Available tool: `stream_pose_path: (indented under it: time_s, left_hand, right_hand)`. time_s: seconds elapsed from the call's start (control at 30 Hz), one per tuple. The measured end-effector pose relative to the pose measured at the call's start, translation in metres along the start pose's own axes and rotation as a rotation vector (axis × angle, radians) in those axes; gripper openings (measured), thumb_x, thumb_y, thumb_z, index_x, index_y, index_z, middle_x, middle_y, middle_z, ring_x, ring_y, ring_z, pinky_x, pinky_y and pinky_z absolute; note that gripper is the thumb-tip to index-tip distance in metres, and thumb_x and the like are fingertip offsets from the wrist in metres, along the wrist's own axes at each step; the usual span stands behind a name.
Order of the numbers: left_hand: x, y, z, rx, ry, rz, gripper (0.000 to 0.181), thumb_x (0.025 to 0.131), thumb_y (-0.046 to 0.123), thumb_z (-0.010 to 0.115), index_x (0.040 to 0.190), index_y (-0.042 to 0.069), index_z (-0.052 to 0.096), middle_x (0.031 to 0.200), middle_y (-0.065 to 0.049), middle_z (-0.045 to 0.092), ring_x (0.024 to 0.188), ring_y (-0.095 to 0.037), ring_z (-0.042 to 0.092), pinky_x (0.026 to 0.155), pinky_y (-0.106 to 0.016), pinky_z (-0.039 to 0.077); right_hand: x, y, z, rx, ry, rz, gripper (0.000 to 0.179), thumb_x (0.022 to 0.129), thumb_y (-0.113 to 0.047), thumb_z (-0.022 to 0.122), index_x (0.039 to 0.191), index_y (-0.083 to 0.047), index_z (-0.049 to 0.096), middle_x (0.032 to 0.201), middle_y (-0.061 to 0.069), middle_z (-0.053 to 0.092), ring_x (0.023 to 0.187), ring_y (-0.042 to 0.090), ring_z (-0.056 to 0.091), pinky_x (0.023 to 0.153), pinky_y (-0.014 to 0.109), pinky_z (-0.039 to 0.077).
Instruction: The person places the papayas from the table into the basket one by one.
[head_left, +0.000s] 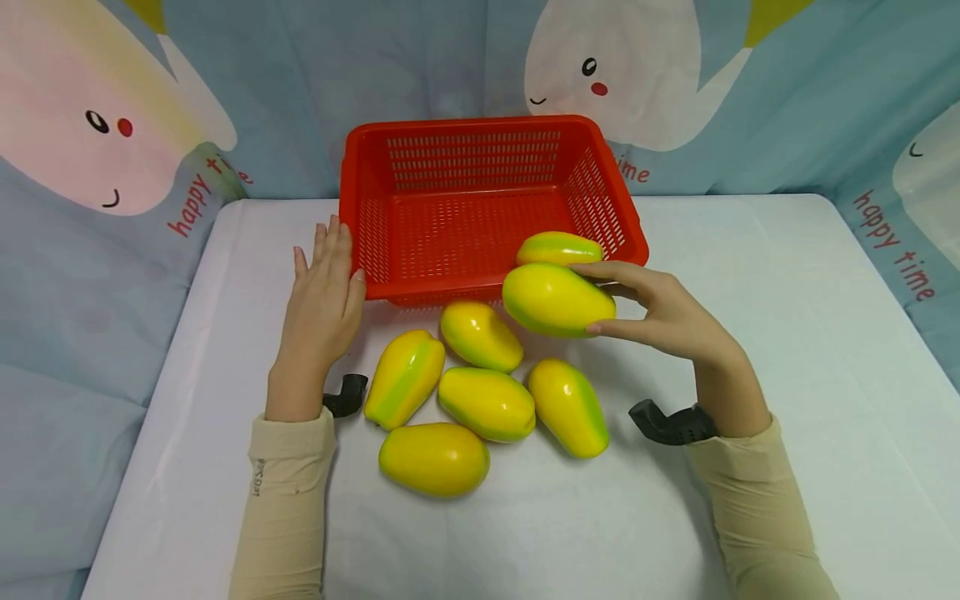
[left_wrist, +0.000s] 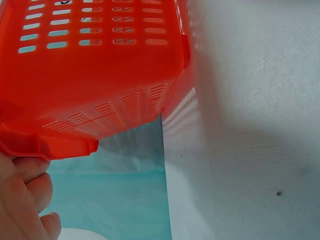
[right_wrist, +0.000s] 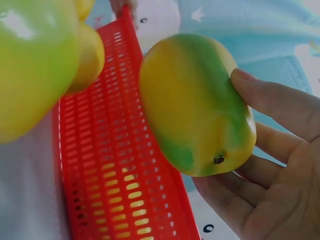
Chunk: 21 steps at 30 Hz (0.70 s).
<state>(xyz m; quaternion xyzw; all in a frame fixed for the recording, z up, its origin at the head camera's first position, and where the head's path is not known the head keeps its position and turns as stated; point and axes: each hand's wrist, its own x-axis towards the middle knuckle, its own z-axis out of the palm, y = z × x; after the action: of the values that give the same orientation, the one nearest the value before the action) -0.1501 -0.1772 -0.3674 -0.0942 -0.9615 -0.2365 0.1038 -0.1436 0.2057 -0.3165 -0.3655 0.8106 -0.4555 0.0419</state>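
Note:
My right hand holds a yellow-green papaya between thumb and fingers, above the front right rim of a red plastic basket. In the right wrist view the held papaya shows its dark stem spot. Another papaya lies inside the basket at the front right, partly hidden by the held one. My left hand rests against the basket's left rim, its fingers extended and thumb near the front corner. In the left wrist view, fingertips show beside the rim.
Several papayas lie on the white tabletop in front of the basket, between my forearms. A blue cloth with cartoon whales hangs behind and at the sides. Each wrist wears a black device.

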Motion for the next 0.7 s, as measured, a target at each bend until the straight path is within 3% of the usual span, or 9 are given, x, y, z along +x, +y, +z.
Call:
stream_pose_path:
  time_s: [0.37,0.53,0.7]
  left_hand:
    - [0.001,0.001,0.0,0.005,-0.004,-0.005,0.059,0.1,0.024,0.034,0.15,0.0,0.013,0.157,-0.011,0.007,0.144,-0.023,0.001,0.113,-0.047,-0.005]
    - [0.0,0.001,0.0,0.007,-0.008,-0.009,0.06,0.1,0.024,0.035,0.15,0.0,0.012,0.157,-0.01,0.007,0.144,-0.023,0.0,0.113,-0.046,-0.005]
    - [0.0,0.001,-0.001,0.007,-0.009,-0.01,0.06,0.1,0.023,0.035,0.15,0.0,0.012,0.157,-0.011,0.007,0.144,-0.023,0.001,0.113,-0.046,-0.005]
  right_hand:
    - [0.018,-0.003,0.005,0.025,0.024,-0.016,0.061,0.073,0.013,0.072,0.13,0.001,0.054,0.13,0.007,0.055,0.114,0.016,0.053,0.1,0.025,0.04]
    - [0.03,-0.003,0.006,0.068,0.029,-0.044,0.062,0.075,0.012,0.071,0.132,-0.001,0.053,0.132,0.006,0.055,0.111,0.019,0.054,0.094,0.027,0.044]
    - [0.038,-0.003,0.008,0.089,0.05,-0.011,0.059,0.076,0.011,0.07,0.132,-0.001,0.053,0.128,0.005,0.057,0.11,0.021,0.054,0.094,0.029,0.044]
